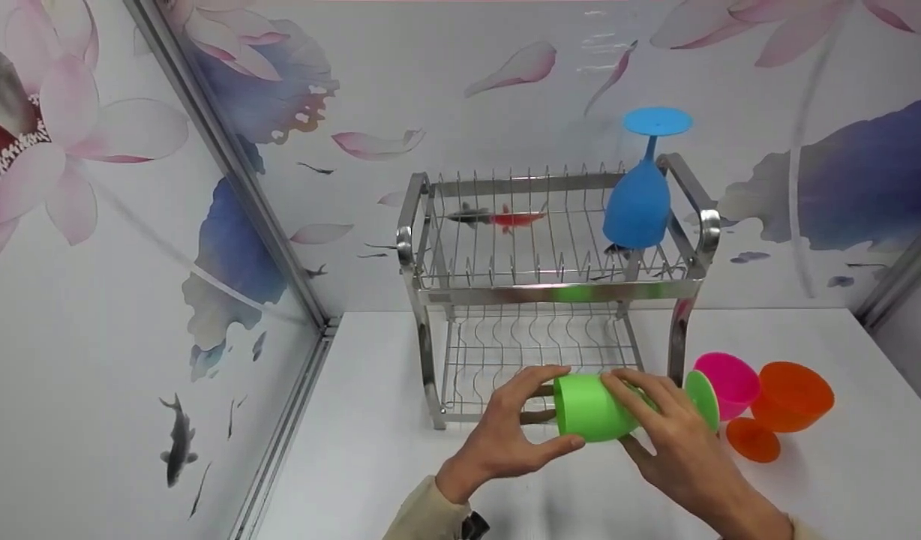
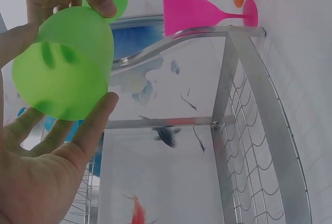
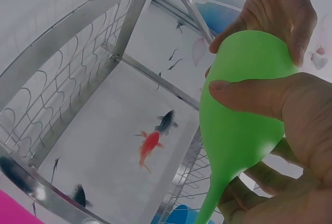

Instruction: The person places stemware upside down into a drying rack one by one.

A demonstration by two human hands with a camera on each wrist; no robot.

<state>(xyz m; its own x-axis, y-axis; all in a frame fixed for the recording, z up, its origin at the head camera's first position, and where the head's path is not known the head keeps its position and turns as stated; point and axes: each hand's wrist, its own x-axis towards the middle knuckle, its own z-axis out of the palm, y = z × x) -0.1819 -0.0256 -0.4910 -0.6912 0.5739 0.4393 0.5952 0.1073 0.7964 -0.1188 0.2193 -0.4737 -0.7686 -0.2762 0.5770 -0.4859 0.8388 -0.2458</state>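
A green plastic goblet (image 1: 589, 411) lies tipped on its side in the air, in front of the dish rack (image 1: 562, 292). Its mouth points left and its round foot to the right. My left hand (image 1: 503, 433) holds the mouth end, thumb and fingers spread to either side of the rim. From the other side, my right hand (image 1: 682, 439) grips the bowl near the stem. The right wrist view shows that thumb lying across the green bowl (image 3: 244, 130), with the other fingers beneath. In the left wrist view the goblet's open mouth (image 2: 57, 81) faces the left palm.
A blue goblet (image 1: 637, 210) stands upside down on the rack's upper tier, at the right. Right of the rack, a pink goblet (image 1: 729, 384) and an orange goblet (image 1: 794, 397) are on the white table (image 1: 355, 465). Walls printed with flowers and fish (image 1: 179, 442) enclose the left and back.
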